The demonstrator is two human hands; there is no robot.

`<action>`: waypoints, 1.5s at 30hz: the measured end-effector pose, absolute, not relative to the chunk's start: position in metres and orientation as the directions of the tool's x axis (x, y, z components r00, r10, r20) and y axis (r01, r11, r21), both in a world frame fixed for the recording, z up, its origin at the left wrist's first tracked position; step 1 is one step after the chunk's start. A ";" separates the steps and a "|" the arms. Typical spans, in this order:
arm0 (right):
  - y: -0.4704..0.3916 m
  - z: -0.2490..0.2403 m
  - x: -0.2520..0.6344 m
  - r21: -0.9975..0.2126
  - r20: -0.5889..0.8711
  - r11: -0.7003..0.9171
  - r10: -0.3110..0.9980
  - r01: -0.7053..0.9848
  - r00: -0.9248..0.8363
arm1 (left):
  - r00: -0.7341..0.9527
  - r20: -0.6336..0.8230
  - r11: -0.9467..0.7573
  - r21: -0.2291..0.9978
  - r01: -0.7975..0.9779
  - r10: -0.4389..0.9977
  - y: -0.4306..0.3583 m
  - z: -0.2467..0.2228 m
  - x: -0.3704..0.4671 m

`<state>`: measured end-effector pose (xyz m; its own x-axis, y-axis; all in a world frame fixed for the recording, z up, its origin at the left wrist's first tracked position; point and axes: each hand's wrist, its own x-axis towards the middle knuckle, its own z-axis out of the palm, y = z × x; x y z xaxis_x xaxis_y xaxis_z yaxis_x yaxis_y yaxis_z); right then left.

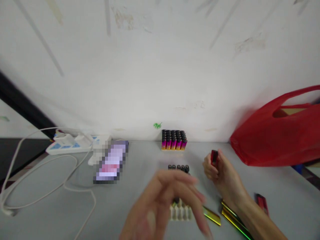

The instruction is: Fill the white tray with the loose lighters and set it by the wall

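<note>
My left hand [162, 203], slightly blurred, hovers over a pale ridged tray [181, 214]. Its fingers are curved and apart, with nothing visible between them. Through the gap under the fingers shows the dark end of a battery [176, 201] at the tray. Behind the hand stands a row of black-topped batteries [178, 167], their lower parts hidden. To the right, my right hand [218, 170] is closed around a small red and black object [214, 157]; most of it is hidden, so its kind cannot be made out.
A block of purple and orange batteries [173, 140] stands near the wall. Shiny gold-green strips [235, 220] and another red-black object [262, 204] lie right. A red bag [277, 136] sits far right. Left are a phone [111, 161], a power strip [72, 145] and a white cable [80, 191].
</note>
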<state>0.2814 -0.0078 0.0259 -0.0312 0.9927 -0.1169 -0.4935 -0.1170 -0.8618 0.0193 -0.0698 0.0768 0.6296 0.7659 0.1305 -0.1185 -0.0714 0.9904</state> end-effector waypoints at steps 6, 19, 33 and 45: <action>-0.011 0.022 0.270 -0.837 -0.115 -0.162 0.986 -0.522 -0.122 | 0.252 0.304 -0.335 0.938 0.088 0.919 -0.023 0.034 0.006; -0.015 0.014 0.276 -0.828 -0.283 -0.302 0.953 -0.473 -0.113 | 0.478 -0.003 -0.225 0.880 0.418 0.878 -0.034 0.009 0.003; -0.020 0.016 0.267 -0.833 -0.182 -0.271 0.957 -0.482 -0.225 | 0.531 -0.063 -0.257 0.822 0.508 0.845 -0.030 0.006 0.003; -0.019 0.015 0.267 -0.852 -0.206 -0.269 0.961 -0.450 -0.185 | 0.519 -0.101 -0.223 0.822 0.524 0.849 -0.028 0.002 0.000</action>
